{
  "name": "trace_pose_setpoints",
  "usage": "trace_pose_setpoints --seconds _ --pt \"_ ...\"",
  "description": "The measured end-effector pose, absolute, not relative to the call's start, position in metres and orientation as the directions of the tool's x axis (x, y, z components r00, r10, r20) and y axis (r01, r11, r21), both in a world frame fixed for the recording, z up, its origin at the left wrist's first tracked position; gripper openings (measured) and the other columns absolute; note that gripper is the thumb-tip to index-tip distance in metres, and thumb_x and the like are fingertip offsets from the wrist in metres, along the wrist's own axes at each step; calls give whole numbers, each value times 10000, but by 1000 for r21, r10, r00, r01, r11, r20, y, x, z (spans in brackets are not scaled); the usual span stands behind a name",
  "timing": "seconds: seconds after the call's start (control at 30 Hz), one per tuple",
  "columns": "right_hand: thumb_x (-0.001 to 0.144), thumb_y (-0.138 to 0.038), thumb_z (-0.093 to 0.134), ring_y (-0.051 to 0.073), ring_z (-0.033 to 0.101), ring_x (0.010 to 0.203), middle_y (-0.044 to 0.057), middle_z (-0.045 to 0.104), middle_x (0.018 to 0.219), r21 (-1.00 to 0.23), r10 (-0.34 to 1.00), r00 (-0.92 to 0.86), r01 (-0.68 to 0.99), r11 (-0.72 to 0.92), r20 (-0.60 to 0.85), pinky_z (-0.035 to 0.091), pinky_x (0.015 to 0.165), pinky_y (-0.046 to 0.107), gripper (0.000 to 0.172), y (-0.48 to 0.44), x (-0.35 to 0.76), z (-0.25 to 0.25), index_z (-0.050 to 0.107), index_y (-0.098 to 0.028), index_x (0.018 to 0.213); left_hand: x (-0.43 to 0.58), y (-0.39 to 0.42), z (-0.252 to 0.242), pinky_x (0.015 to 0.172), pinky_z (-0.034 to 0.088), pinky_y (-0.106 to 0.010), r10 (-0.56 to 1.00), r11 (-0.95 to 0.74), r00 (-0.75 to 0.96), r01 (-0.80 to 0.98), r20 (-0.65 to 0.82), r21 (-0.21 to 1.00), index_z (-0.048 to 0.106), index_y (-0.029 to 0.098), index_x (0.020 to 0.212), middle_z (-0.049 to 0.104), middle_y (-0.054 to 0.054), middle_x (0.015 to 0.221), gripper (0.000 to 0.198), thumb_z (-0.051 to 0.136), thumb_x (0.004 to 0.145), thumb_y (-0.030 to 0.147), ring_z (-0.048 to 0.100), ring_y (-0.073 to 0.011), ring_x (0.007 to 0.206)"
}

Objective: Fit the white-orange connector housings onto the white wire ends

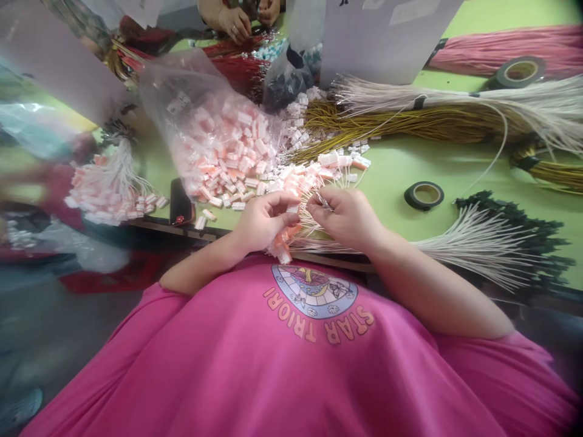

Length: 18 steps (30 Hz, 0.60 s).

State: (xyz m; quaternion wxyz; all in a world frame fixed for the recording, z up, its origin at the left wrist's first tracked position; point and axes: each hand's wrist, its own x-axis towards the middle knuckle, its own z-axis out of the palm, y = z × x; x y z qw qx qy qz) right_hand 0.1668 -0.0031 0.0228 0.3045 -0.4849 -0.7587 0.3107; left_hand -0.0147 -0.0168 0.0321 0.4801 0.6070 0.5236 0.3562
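Note:
My left hand (266,220) is closed, thumb and index finger pinching a small pale connector (293,209). Just to its right, my right hand (348,217) is closed on thin wires with metallic ends (323,201). White wires with orange and white connectors (281,246) hang between and below my hands, at the table's front edge. Behind them, a clear plastic bag (175,91) lies open with a pile of pale pink connectors (232,145) spilling out. A bundle of white wires with black connectors (514,237) lies to the right of my right forearm.
On the green table (392,176) lie black tape (424,195), another tape roll (519,71), yellow wires (382,124), white wires (464,97) and pink wires (510,50). Bundled connectors (107,188) lie left, near a dark case (181,203). Another person's hands (237,24) work at the back.

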Motion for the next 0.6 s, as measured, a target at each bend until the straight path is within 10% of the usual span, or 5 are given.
trace_pose_setpoints --seconds 0.6 --pt "837 -302 504 122 446 590 6 527 601 -797 923 -365 518 312 125 329 563 269 236 -2 165 21 552 -169 648 -15 -13 31 693 499 -266 923 -371 308 559 230 742 694 193 889 685 -26 834 119 689 771 182 604 -138 744"
